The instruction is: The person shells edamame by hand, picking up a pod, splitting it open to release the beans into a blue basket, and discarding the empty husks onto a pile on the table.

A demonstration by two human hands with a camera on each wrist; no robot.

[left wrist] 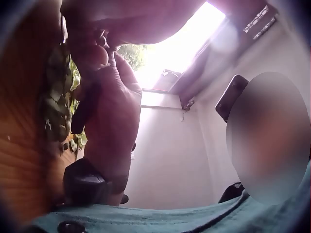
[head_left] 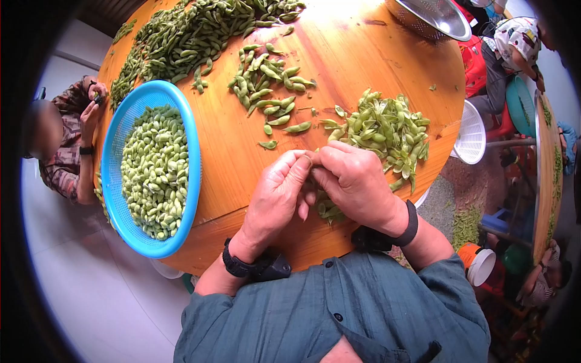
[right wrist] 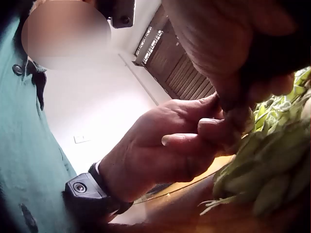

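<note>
In the head view, the left hand [head_left: 273, 192] and right hand [head_left: 365, 186] meet at the fingertips over the table's near edge. Their thumbs and index fingers pinch a small pod, almost wholly covered; only a greenish bit shows. The wrist views show the right hand [left wrist: 112, 114] and the left hand [right wrist: 163, 143] from the side, fingers curled. Just beyond the right hand lies a heap of flattened, pale green pods [head_left: 380, 124]. Loose full pods [head_left: 266, 81] lie farther off. A blue basket [head_left: 195, 175] at the left holds shelled green beans [head_left: 154, 169].
A large pile of pods [head_left: 181, 39] covers the far left of the round table [head_left: 345, 66]. A metal colander [head_left: 433, 21] stands at the far right edge. Another person [head_left: 66, 142] sits at left; a white basket [head_left: 471, 133] is beyond the right edge.
</note>
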